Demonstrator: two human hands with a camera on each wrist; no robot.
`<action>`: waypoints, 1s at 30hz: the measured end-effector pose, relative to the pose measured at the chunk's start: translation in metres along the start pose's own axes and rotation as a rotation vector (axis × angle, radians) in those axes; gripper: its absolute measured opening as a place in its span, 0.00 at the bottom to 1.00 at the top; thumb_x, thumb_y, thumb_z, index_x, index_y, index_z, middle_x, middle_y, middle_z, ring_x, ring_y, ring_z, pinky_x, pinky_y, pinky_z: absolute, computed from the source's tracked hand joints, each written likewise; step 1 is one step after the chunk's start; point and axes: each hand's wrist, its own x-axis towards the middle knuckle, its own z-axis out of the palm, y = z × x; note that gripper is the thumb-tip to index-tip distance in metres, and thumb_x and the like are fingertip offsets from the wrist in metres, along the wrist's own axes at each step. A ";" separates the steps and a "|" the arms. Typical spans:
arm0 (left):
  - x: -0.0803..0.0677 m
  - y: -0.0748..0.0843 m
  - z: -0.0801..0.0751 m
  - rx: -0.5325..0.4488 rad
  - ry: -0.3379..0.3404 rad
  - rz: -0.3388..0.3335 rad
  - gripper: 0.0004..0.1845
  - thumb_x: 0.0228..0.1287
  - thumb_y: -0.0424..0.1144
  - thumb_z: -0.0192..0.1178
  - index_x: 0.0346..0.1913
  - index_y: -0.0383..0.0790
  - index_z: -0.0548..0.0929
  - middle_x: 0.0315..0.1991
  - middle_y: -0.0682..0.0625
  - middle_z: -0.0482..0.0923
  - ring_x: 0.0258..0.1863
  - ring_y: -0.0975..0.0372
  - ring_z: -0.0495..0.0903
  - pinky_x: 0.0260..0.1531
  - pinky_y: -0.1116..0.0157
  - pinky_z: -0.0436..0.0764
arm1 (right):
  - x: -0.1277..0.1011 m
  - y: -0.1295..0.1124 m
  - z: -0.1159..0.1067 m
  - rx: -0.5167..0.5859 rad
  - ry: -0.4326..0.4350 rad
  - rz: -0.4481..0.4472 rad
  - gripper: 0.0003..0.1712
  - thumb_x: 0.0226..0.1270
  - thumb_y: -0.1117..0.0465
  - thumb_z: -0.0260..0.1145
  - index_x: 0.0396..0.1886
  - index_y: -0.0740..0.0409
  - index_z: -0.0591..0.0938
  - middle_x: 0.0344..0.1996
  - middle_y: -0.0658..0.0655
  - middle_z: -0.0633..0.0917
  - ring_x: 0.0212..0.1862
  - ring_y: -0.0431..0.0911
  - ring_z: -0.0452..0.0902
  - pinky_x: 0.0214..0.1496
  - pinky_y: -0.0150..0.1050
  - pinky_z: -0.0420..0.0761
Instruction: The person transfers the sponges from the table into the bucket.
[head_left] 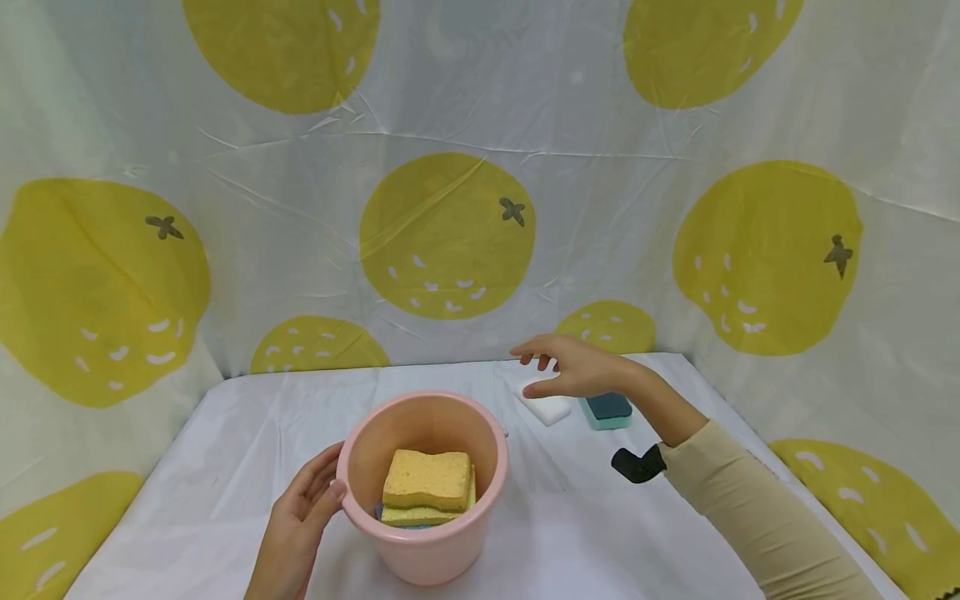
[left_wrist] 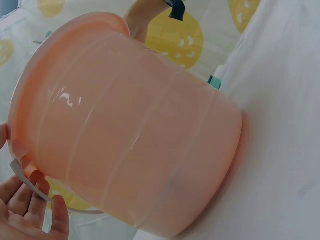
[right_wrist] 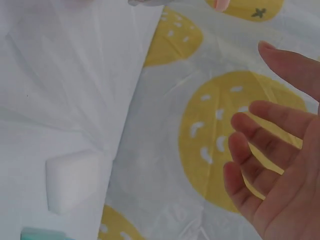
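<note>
Hovering with fingers straight and spread, holding nothing: right hand [head_left: 573, 367], palm down, just above white sponge [head_left: 546, 406]. Seen from the right wrist as an empty palm [right_wrist: 280, 175] with fingers apart, white sponge [right_wrist: 72, 181] below it on the cloth. Just beside that sponge, on its right, touching or nearly so: teal sponge [head_left: 608, 410], dark on top, lighter teal below, partly hidden under the wrist; only a sliver of its teal edge [right_wrist: 42, 234] caught in the wrist view. Farther down the arm, a black strap [head_left: 638, 464] at the cuff of a beige sleeve [head_left: 757, 512].

Resting against the near left side of bucket [head_left: 422, 483]: left hand [head_left: 296, 521], thumb lying over the rim, fingers along the outer wall. Loosely curved round the bucket rather than clenched. From the left wrist, only fingertips [left_wrist: 30, 210] at the lower corner, next to the pink wall [left_wrist: 135, 130] and a thin white handle strip.

Standing upright near the front middle of the table [head_left: 225, 467], well apart from the two loose sponges: bucket, pink, round, open at the top. Inside it, stacked flat: yellow sponge [head_left: 427, 479] on top, a second yellowish one under it, a bit of blue showing at the bottom edge.

Covering the table, a white cloth, wrinkled. Hanging behind and to both sides, a pale curtain [head_left: 450, 233] printed with big yellow fruit.
</note>
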 end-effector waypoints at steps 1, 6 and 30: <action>0.000 0.000 0.000 -0.003 -0.001 0.005 0.23 0.80 0.33 0.55 0.73 0.34 0.70 0.66 0.39 0.74 0.62 0.64 0.77 0.51 0.68 0.81 | -0.001 0.002 -0.001 -0.003 0.004 0.007 0.38 0.68 0.47 0.74 0.72 0.60 0.75 0.56 0.54 0.81 0.52 0.49 0.76 0.54 0.51 0.80; 0.000 -0.001 0.000 -0.013 -0.008 0.016 0.23 0.80 0.32 0.55 0.73 0.34 0.69 0.66 0.39 0.74 0.62 0.64 0.77 0.51 0.67 0.81 | -0.007 0.013 -0.006 -0.009 0.018 0.039 0.38 0.69 0.47 0.73 0.72 0.62 0.75 0.55 0.55 0.81 0.52 0.50 0.77 0.54 0.52 0.81; 0.001 -0.002 -0.001 -0.024 -0.017 0.024 0.23 0.80 0.31 0.54 0.74 0.33 0.69 0.66 0.42 0.75 0.62 0.63 0.77 0.51 0.67 0.81 | -0.039 0.068 -0.014 0.033 0.070 0.208 0.39 0.69 0.51 0.74 0.72 0.67 0.74 0.53 0.60 0.81 0.54 0.58 0.78 0.55 0.52 0.81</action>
